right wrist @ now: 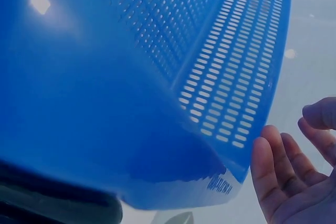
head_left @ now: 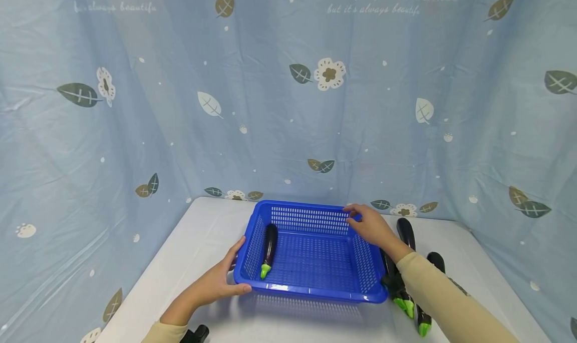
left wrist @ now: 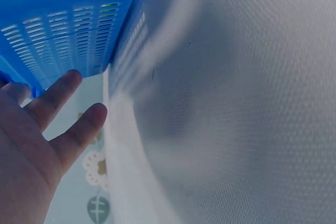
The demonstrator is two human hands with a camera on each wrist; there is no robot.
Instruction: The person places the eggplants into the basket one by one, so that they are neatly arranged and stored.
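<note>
A blue perforated plastic basket stands on the white table. Inside, along its left wall, lies one dark purple eggplant with its green stem end toward the front. My left hand is at the basket's front left corner, thumb at the front rim and fingers spread along the left side; the left wrist view shows those fingers straight. At the back right corner, my right hand has loosely bent fingers, with fingertips right at the rim and nothing between them.
Several more eggplants lie right of the basket, partly hidden by my right forearm. A pale blue curtain with leaves and flowers hangs behind and beside the white table.
</note>
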